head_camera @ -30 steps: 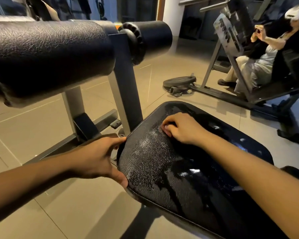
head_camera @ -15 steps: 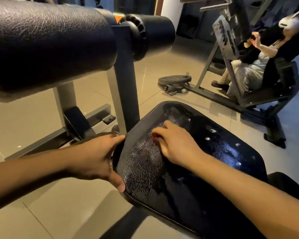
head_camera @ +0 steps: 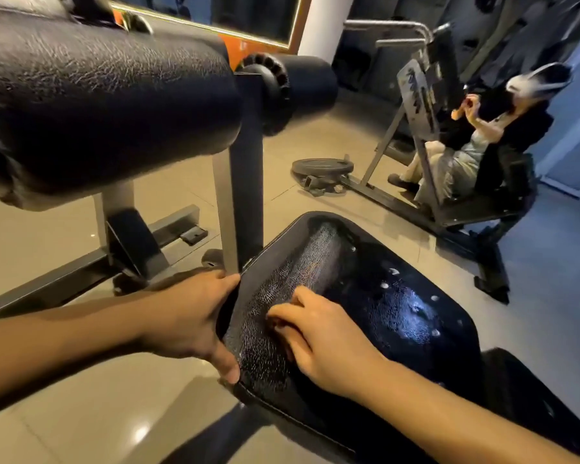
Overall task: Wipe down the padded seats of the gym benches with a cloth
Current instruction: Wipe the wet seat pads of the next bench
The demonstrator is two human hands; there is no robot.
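- Right hand (head_camera: 322, 336) has dragged back along the cracked left strip of the padded seat (head_camera: 399, 296). A second ago it was up by the far end; now it's near the middle, closer to the near end.
- Its fingers are curled and pressed onto the vinyl. No cloth shows under it, so I can't tell if it's holding one.
- Left hand (head_camera: 188, 316) hasn't moved. It grips the seat's left edge with the thumb on the near corner, steadying it.
- Seat sits low in view, under the big roller pad (head_camera: 98, 95) and just right of the steel upright (head_camera: 245, 179).
- My read: one stroke down the left strip is nearly done.
- The right half glints, which could be damp or just lights. The near end and right side probably still need a pass.
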